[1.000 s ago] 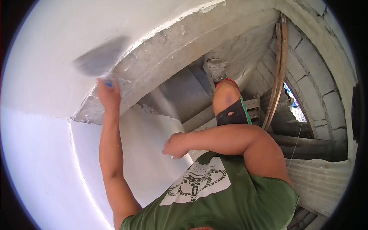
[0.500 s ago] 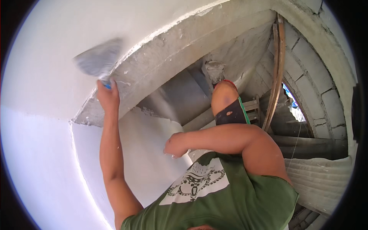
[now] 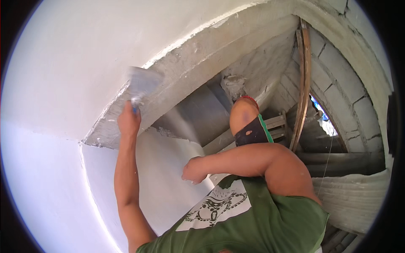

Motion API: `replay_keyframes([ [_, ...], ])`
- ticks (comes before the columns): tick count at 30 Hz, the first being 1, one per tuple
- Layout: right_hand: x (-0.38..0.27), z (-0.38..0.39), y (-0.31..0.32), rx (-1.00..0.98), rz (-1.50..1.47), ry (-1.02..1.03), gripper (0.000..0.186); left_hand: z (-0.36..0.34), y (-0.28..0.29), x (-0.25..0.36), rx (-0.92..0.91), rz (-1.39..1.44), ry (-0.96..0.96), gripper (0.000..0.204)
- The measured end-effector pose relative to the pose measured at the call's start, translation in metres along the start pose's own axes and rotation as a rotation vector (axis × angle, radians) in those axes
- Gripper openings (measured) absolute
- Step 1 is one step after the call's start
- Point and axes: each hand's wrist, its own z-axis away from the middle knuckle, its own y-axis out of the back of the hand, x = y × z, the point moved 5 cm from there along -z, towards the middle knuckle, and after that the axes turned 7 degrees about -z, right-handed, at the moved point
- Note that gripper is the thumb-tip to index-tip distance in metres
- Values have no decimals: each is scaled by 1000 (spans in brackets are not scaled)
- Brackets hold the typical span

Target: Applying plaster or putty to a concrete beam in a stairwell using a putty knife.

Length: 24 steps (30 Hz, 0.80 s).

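Note:
My left hand [image 3: 129, 119], raised at the left, is wrapped around the blue handle of a wide putty knife [image 3: 144, 81]. The metal blade, smeared by motion, lies over the white edge of the rough grey concrete beam [image 3: 181, 63], partly in front of its grey face. Beside it spreads the smooth white wall [image 3: 63, 76]. My right arm is bent across in front of my green shirt. At its end my right hand [image 3: 195, 170] is curled into a loose fist, with whitish smears at the fingertips and nothing sticking out of it.
My bent knee [image 3: 244, 111] shows below the beam. Wooden strips [image 3: 303, 84] stand upright at the right, before a grey block wall [image 3: 341, 101] with an opening. A slatted wooden piece [image 3: 276, 123] is beside my leg. Corrugated sheet [image 3: 354, 198] lies at the lower right.
My left hand has moved right and slightly down with the putty knife, bringing the blade from the white wall onto the beam's edge. My right hand has barely moved.

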Motion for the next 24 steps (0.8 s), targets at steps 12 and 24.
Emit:
replay_keyframes([
  [12,6,-1,-4,44,13,-1,37,-3,13,24,304,198,212,33],
  [24,166,350,-13,2323,-826,-408,27,-13,-4,14,30,-82,-230,29],
])
